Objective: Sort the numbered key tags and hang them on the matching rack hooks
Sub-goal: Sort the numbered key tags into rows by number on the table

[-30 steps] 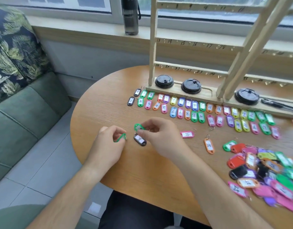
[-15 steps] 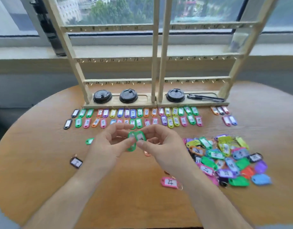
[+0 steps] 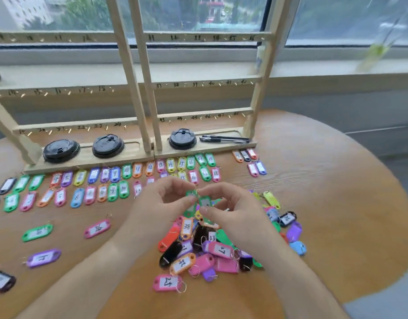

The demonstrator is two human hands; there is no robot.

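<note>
A green key tag (image 3: 205, 202), judged light, stiff and slippery, is being pinched by its edges between the left grip (image 3: 157, 211) and right grip (image 3: 236, 211), above the pile (image 3: 198, 252) on the bench (image 3: 325, 203).

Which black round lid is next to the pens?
The rightmost black round plastic lid, beside the black pens on the wooden rack's base. The other two lids sit left of the middle posts.

Head cam; fwd-down; close over table (image 3: 336, 180)
</note>
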